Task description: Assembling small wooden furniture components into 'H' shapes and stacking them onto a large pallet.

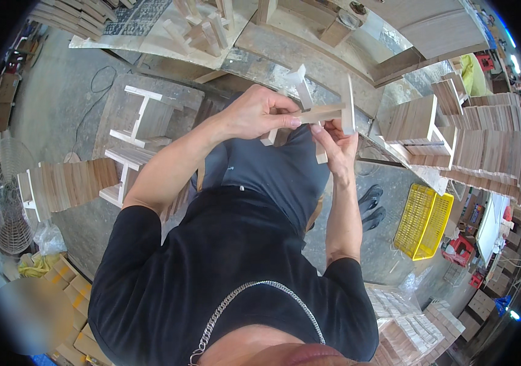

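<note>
Above my lap, both hands hold a small light-wood frame made of joined slats, with a crossbar (326, 112) running between them. My left hand (261, 114) is closed on the crossbar's left end, thumb and fingers pinching it. My right hand (340, 146) is closed round the lower right part of the frame, its thumb up near the crossbar. An upright slat (348, 100) stands at the frame's right end. Another pale piece (303, 93) rises behind the crossbar; whether it is joined there I cannot tell. Parts of the frame are hidden behind my fingers.
A workbench (297, 49) spans the far side, with loose wooden pieces (205, 33) on it. Stacked wooden boards (492, 137) stand at right, more stacks (68, 183) at left. A yellow crate (422, 222) and sandals (371, 207) lie on the floor. A fan (5, 213) stands far left.
</note>
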